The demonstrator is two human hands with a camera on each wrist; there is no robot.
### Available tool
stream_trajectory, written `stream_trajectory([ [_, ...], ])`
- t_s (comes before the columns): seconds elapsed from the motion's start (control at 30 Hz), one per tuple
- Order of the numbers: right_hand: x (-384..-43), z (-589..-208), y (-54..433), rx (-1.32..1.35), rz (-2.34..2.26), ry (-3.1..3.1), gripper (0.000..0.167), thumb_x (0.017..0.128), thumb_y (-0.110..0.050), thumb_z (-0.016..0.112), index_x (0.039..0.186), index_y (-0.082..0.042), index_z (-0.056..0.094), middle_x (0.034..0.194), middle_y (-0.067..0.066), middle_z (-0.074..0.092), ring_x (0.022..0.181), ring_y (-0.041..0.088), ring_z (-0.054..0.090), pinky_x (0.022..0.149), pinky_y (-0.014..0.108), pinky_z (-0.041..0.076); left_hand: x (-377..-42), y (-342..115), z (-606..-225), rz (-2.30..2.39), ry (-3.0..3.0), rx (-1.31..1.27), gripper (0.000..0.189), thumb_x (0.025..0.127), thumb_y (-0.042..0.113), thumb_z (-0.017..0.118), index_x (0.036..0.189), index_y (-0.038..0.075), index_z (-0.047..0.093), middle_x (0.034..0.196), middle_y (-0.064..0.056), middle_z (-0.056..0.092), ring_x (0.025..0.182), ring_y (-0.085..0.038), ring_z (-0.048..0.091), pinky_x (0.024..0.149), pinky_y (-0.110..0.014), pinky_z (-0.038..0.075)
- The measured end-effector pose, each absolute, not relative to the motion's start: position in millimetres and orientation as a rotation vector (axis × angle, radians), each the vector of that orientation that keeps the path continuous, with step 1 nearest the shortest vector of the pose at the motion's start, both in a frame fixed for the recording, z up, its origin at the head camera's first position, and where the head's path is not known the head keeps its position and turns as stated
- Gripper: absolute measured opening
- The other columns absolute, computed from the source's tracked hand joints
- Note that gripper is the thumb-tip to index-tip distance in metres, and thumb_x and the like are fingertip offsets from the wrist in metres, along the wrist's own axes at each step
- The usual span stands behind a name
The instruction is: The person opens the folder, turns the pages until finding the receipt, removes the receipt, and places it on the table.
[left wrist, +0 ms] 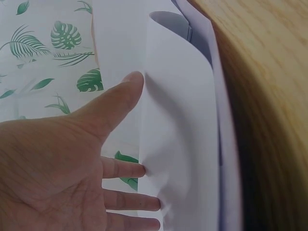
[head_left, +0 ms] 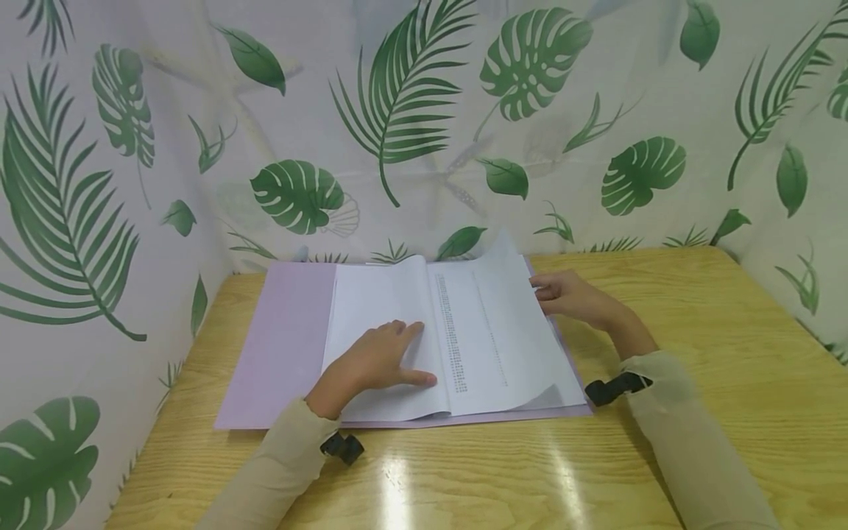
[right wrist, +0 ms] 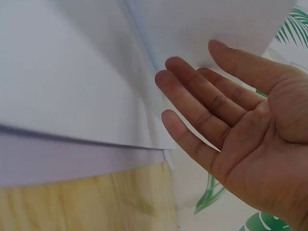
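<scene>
A stack of white sheets lies open inside a pale purple folder (head_left: pixel 291 331). Its left page (head_left: pixel 371 294) shows no print, while the right page (head_left: pixel 473 338) carries columns of tiny text too small to read. My left hand (head_left: pixel 377 361) rests on the left page near the fold, thumb and fingers spread; the left wrist view shows its fingertips touching the curved paper (left wrist: pixel 180 120). Beside the right page's outer edge is my right hand (head_left: pixel 563 298), fingers slightly bent. In the right wrist view, thumb and fingers stand apart close to a raised sheet (right wrist: pixel 207 24), with nothing pinched between them.
The folder lies on a wood-grain table (head_left: pixel 477 478). Behind and on the left hangs a white cloth (head_left: pixel 424 199) printed with green leaves. Black bands with small devices sit on the left wrist (head_left: pixel 342 447) and right wrist (head_left: pixel 616 388).
</scene>
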State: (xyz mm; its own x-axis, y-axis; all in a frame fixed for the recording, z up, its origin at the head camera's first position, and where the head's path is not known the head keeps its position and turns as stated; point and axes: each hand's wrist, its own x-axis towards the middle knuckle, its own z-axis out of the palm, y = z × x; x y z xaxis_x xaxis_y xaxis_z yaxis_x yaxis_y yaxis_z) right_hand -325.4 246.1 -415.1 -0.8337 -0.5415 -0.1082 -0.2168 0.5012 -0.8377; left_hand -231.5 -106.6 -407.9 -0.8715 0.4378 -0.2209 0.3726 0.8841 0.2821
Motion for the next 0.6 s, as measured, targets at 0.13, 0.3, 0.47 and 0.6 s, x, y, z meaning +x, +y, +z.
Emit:
stream_trajectory([
  [0.13,-326,-420,240,-0.658,-1.310,2.346,0.050,0.102,-0.005,0.057,0.149,0.008,0.044,0.145,0.030,0.054,0.133,0.046,0.055,0.099,0.030,0.056,-232,-106,-409,0.336,2.778,0.603,0.099,0.085,0.063,0.073,0.158,0.009,0.035,0.156,-0.023,0.044,0.144,-0.038,0.045,0.118,-0.051,0.040],
  [0.3,-325,-423,234,-0.641,-1.287,2.362,0.053,0.103,-0.011,0.057,0.150,0.008,0.042,0.151,0.029,0.049,0.135,0.046,0.053,0.109,0.048,0.050,-231,-106,-407,0.319,2.788,0.613,0.098,0.085,0.063,0.072,0.159,0.010,0.035,0.158,-0.023,0.041,0.144,-0.040,0.045,0.117,-0.053,0.041],
  [0.47,-322,-422,225,-0.616,-1.265,2.375,0.056,0.104,-0.017,0.056,0.151,0.010,0.039,0.156,0.030,0.041,0.139,0.048,0.049,0.116,0.061,0.038,-231,-105,-406,0.309,2.793,0.626,0.098,0.086,0.063,0.072,0.159,0.010,0.035,0.158,-0.024,0.040,0.143,-0.040,0.045,0.116,-0.054,0.042],
  [0.6,-320,-423,219,-0.631,-1.280,2.370,0.056,0.106,-0.023,0.054,0.153,0.003,0.040,0.158,0.024,0.042,0.146,0.045,0.041,0.117,0.061,0.036,-230,-105,-406,0.322,2.791,0.621,0.097,0.086,0.063,0.072,0.159,0.010,0.034,0.160,-0.024,0.037,0.146,-0.041,0.042,0.117,-0.054,0.040],
])
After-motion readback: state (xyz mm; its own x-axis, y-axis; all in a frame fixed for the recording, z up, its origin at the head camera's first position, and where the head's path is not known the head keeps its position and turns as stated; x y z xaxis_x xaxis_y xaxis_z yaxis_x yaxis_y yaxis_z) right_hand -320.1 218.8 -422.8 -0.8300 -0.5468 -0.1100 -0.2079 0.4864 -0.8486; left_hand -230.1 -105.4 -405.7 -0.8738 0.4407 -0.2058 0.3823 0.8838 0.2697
